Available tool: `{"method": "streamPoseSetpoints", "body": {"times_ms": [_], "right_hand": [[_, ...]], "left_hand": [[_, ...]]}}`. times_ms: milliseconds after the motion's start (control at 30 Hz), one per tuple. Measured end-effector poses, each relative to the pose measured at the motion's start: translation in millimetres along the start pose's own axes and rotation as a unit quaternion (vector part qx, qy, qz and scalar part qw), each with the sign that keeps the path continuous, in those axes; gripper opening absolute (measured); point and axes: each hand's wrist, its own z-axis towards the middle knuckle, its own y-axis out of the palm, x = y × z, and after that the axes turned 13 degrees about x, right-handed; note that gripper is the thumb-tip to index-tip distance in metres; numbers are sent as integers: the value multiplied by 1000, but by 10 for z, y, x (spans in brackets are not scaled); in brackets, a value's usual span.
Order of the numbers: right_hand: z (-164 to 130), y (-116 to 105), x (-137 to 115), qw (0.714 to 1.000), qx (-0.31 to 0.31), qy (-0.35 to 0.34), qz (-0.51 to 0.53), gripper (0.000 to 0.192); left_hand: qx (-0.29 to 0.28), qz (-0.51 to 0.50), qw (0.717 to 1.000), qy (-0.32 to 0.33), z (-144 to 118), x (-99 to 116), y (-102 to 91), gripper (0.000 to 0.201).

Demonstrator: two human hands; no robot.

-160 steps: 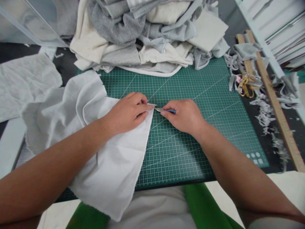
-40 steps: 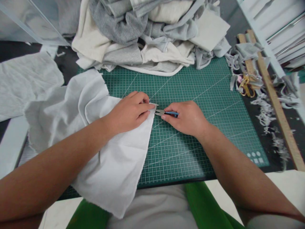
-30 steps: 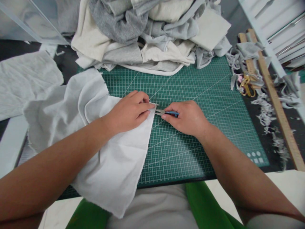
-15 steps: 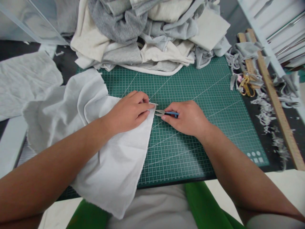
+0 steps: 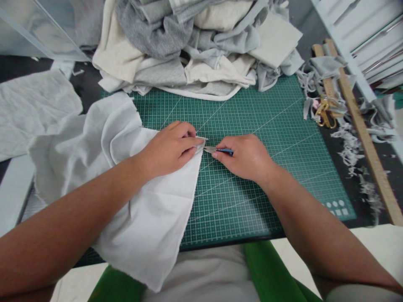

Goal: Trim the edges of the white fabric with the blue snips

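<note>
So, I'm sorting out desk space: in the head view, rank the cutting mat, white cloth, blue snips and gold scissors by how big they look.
1. cutting mat
2. white cloth, though it lies nearer the camera
3. gold scissors and blue snips: both small and partly hidden, the snips in the right hand, so unranked.

1. A dark tabletop (image 5: 362, 184) carries a green gridded cutting mat (image 5: 270, 138).
2. Grey and cream fabrics are heaped (image 5: 195, 46) along the mat's far edge.
3. Wooden rulers (image 5: 365, 138) and fabric scraps (image 5: 349, 151) lie at the right edge.
4. The light is even.
</note>
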Motion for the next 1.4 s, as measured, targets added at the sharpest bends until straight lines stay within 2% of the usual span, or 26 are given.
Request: {"method": "streamPoseSetpoints", "body": {"times_ms": [600, 867, 1200, 1400], "right_hand": [[16, -54, -3, 998, 3, 30, 52, 19], [13, -43, 19, 994, 33, 46, 95, 17], [-14, -3, -14, 1000, 1, 17, 15, 20], [-8, 0, -24, 1000, -4, 17, 9, 20]], "left_hand": [[-15, 2, 1000, -14, 1, 7, -12, 32], [-3, -11, 1000, -11, 4, 12, -12, 31], [-11, -6, 1000, -14, 7, 7, -17, 32], [-6, -4, 1000, -12, 4, 8, -12, 32]]}}
